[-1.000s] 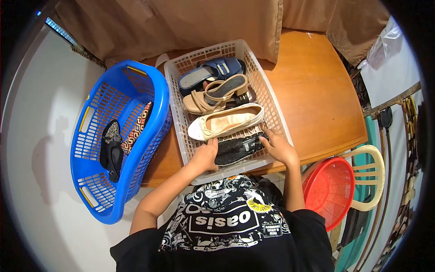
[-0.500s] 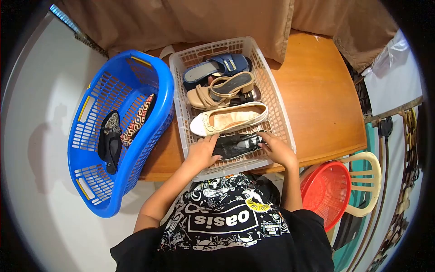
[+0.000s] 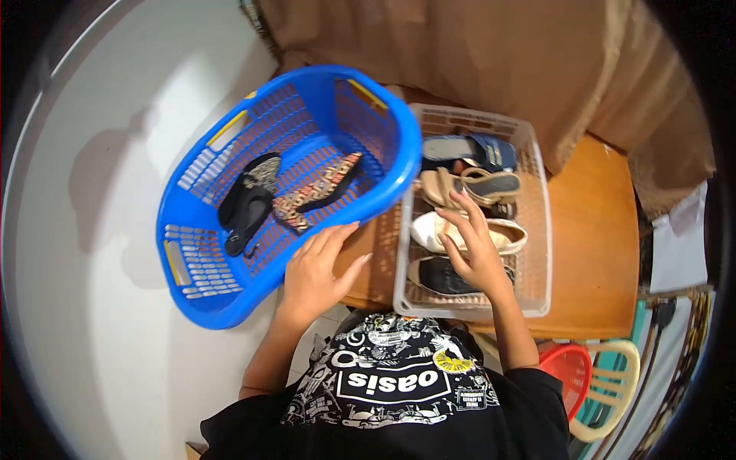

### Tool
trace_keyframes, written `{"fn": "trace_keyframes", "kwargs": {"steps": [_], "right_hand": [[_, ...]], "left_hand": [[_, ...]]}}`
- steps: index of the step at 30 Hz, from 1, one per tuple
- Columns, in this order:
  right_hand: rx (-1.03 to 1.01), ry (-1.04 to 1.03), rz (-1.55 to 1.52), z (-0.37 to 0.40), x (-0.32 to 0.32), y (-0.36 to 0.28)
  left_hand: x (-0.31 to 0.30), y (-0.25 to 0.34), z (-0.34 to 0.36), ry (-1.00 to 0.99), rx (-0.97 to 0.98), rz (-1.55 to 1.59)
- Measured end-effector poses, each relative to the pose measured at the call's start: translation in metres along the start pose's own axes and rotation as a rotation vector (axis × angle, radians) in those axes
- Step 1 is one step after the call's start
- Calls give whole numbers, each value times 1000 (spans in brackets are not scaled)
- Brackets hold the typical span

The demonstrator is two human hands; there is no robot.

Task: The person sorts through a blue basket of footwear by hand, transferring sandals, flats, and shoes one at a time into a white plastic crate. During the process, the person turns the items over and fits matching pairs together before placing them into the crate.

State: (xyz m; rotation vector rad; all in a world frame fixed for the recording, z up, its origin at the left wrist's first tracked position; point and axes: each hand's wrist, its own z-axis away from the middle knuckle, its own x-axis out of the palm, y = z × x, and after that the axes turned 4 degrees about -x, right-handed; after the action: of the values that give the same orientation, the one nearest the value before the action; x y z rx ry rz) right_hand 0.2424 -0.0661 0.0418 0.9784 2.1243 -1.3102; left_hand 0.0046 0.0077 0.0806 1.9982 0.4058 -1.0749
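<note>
My left hand (image 3: 316, 272) is at the near rim of the blue basket (image 3: 172, 272), fingers apart and holding nothing. Over the white basket (image 3: 542, 253) hovers my right hand (image 3: 475, 249), also spread and empty, partly covering the shoes. In the white basket, from far to near, lie blue slippers (image 3: 491, 152), beige heeled sandals (image 3: 502, 184), a cream flat shoe (image 3: 429, 230) and black shoes (image 3: 445, 277). Inside the blue basket are black shoes (image 3: 249, 208) and a patterned shoe (image 3: 322, 188).
The wooden table (image 3: 594, 245) extends to the right of the white basket. A brown curtain (image 3: 460, 61) hangs behind. At the lower right are a red basket (image 3: 567, 372) and a cream chair (image 3: 625, 383). A white wall (image 3: 92, 230) stands on the left.
Both hands have left the black shoes in the white basket; the left moved to the blue basket, the right rose over the shoes. The view has shifted, with both baskets farther right in it.
</note>
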Motion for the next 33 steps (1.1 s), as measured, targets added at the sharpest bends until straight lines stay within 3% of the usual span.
{"fn": "trace_keyframes", "kwargs": {"steps": [7, 12, 14, 18, 24, 26, 27, 29, 33], "right_hand": [[-235, -69, -20, -79, 42, -35], [-316, -107, -28, -119, 68, -62], [-337, -120, -48, -126, 82, -73], [-398, -160, -43, -137, 107, -88], [-364, -256, -19, -147, 136, -95], [-353, -259, -27, -148, 150, -97], [-371, -287, 3, -149, 156, -97], [-375, -342, 24, -150, 162, -99], [-391, -351, 98, -146, 169, -101]], "left_hand": [[-76, -74, 25, 153, -246, -129], [-111, -135, 36, 200, -303, -259], [-122, -158, 37, 117, -454, -238], [-139, -190, 28, 65, -501, -315], [-116, -274, 6, -27, -395, -495], [-104, -308, -14, -292, -458, -551], [-97, -318, -20, -292, -450, -553], [-85, -332, -31, -400, -450, -642], [-56, -346, -41, -423, -472, -763]]}}
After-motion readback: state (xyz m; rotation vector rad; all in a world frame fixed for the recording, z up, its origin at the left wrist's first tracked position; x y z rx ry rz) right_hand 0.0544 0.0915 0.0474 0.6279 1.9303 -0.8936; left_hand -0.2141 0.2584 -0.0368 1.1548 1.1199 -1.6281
